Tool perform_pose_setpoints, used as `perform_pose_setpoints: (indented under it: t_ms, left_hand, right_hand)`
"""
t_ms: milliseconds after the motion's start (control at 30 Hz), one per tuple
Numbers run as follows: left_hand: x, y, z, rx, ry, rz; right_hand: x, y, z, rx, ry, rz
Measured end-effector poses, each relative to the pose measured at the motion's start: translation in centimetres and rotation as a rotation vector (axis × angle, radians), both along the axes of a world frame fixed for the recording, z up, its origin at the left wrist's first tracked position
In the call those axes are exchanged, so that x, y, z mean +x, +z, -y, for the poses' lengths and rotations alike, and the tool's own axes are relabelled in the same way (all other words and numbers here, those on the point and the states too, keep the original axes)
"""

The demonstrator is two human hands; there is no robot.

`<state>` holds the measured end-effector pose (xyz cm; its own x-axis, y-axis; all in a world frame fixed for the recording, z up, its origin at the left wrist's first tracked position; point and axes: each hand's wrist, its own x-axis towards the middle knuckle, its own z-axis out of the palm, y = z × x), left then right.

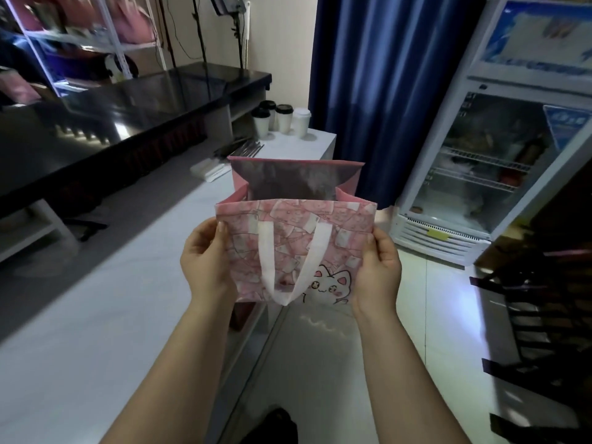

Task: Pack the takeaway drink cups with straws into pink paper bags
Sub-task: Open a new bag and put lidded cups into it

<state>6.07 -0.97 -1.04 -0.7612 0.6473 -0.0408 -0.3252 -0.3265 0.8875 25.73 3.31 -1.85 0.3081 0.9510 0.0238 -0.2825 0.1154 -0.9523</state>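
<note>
Left hand [208, 261] is pinching the left edge of the pink paper bag [349, 225], thumb lying flat on the front panel and fingers tucked out of sight behind it. Right hand [378, 267] is gripping the right edge the same way. Together they are holding the bag in the air, over the right edge of the white bench [96, 299] and the pale tiled floor [320, 363].

At the far end of the bench, well apart from the bag, four cups [284, 123] are standing close together, three with black lids and one with a white lid. Just nearer than the cups, a bundle of thin dark straws [246, 149] is lying flat, too blurred to count, with a flat white packet [208, 170] beside it. The raised back panel of the bag is partly blocking the view of that stretch of bench. A glossy black counter [128, 100] is running along the far left, a blue curtain [384, 75] is hanging behind, and a glass-door fridge [496, 155] is standing at the right.

The bag is hanging upright with its mouth spread open and facing up, its broad side running left to right and its front panel turned toward the person. The paper is creased at the side folds, printed with pale rectangles and a cartoon cat. A flat white handle [267, 251] is drooping down the front in a loop.
</note>
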Motion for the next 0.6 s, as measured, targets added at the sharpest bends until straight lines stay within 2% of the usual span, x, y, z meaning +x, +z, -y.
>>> perform_pose_setpoints:
  t_ms: [167,367,600]
  left_hand:
    - [-2.7,1.0,-11.5,0.008,0.041,0.064]
    - [-5.2,2.0,-24.1,0.026,0.041,0.037]
    - [-4.3,-0.6,-33.2,-0.032,0.101,0.058]
  right_hand:
    - [-2.9,1.8,-10.6,0.038,0.063,0.047]
    - [-3.9,3.0,-23.1,0.092,0.078,0.099]
    - [-3.5,-0.3,-34.1,-0.040,0.168,-0.065]
